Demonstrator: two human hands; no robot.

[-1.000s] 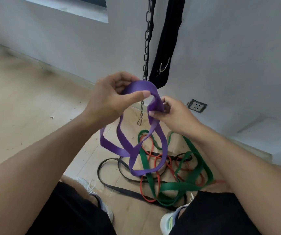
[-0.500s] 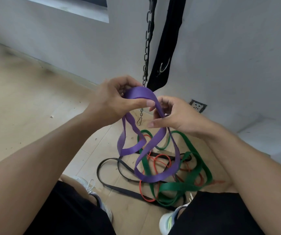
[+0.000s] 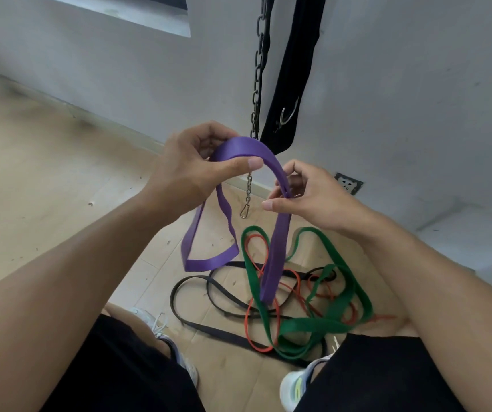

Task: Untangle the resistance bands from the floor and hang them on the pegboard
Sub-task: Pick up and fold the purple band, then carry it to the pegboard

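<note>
Both hands' grip spread purple band [image 3: 274, 257] wider.

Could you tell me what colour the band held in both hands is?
Purple band, seen in the head view.

We see soft, even daylight, fairly dim and cool on the grey wall [image 3: 417, 84]; shadows under the forearms and on the floor [image 3: 30, 173] are faint and diffuse; no glare shows; the wide lens bends the skirting line and stretches the forearms at the edges; the far corners look slightly soft.
</note>
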